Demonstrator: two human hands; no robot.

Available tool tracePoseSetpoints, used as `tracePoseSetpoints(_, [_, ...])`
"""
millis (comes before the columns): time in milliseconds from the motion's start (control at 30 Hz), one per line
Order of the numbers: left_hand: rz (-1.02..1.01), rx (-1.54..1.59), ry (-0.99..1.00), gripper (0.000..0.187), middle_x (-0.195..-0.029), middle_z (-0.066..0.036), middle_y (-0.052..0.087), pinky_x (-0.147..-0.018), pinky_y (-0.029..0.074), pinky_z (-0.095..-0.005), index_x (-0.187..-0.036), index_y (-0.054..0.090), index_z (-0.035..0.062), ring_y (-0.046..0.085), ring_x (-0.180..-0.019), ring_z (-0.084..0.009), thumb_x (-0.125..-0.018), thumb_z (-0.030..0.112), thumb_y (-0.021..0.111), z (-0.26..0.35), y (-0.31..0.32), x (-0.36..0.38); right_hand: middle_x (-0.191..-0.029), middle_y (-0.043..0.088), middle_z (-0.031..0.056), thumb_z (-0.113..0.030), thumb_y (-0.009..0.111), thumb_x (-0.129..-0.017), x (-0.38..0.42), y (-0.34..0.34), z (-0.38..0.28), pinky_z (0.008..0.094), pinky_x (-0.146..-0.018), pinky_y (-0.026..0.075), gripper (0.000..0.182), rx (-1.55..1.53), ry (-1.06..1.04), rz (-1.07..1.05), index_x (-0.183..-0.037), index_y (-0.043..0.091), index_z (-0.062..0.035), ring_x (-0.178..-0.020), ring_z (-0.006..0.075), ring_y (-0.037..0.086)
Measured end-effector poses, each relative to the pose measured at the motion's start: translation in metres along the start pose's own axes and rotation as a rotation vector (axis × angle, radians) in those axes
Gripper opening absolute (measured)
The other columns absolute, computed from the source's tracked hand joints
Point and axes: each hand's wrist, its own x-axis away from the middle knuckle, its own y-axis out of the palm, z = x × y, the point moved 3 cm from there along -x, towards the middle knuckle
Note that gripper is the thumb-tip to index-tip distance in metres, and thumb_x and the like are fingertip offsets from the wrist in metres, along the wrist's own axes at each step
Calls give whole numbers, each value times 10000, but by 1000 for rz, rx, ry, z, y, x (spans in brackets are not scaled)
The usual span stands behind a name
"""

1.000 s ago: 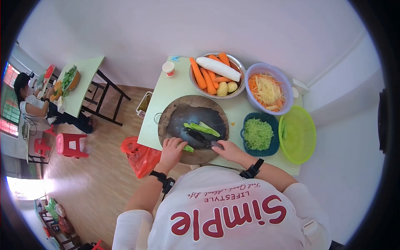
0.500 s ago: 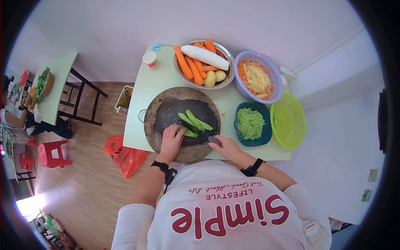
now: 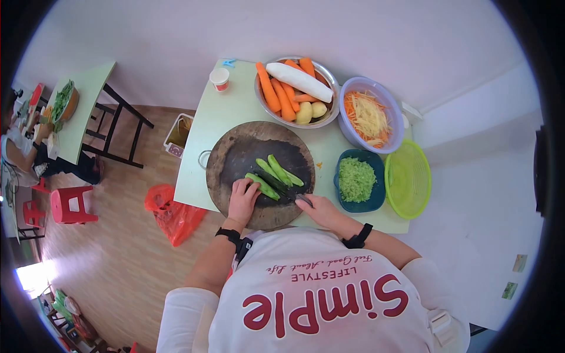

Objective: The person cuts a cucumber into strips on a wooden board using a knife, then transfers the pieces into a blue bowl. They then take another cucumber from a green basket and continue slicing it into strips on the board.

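My right hand point(image 3: 318, 210) grips the dark handle of a kitchen knife point(image 3: 303, 200); its dark blade lies low over the board, among the cucumber pieces. With bent fingers my left hand point(image 3: 242, 202) holds the near end of a long cucumber piece point(image 3: 263, 186), cut side up. Beyond the blade, more long cucumber pieces point(image 3: 279, 170) lie side by side. All of them rest on a round wooden chopping board point(image 3: 226, 150) with a dark, worn middle and a metal ring at its left.
A metal bowl point(image 3: 259, 106) holds carrots, a peeled white radish and potatoes. Shredded vegetables fill a purple basin point(image 3: 395, 112) and a teal bowl point(image 3: 382, 191). A green basket point(image 3: 419, 176), paper cup point(image 3: 219, 80) and red bag point(image 3: 173, 215) are nearby. Another person point(image 3: 20, 144) sits far left.
My left fingers have drawn back toward the near end of the cucumber piece, showing more of it. My right hand keeps its grip on the knife. The whole view has shifted slightly.
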Motion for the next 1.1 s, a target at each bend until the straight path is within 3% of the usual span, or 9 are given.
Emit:
tracePoseSetpoints(200, [-24,-35,4,305,-1087,-130,557,-874,483,-428,-1046,635,80,535,-1037,-353,-757,66,731,-2,2,1,-789,648,232,-439,515,-979,11,-11,-41,493,-679,486,428,72,-80,70,-914,607,-26,-771,440,627])
tracePoseSetpoints(700, [-58,-97,-14,281,-1139,-146,551,-917,477,-431,-1074,636,105,528,-1073,-349,-801,129,702,-5,6,4,-735,646,209,-438,512,-979,16,2,-54,510,-625,497,392,252,-132,108,-930,577,-55,-712,424,638])
tracePoseSetpoints(1100, [-53,-63,-7,274,-1119,-139,536,-914,473,-426,-1066,642,111,527,-1065,-342,-800,128,704,-5,6,2,-767,650,226,-450,480,-992,10,-3,-52,519,-658,493,426,246,-107,65,-940,568,-36,-745,438,635])
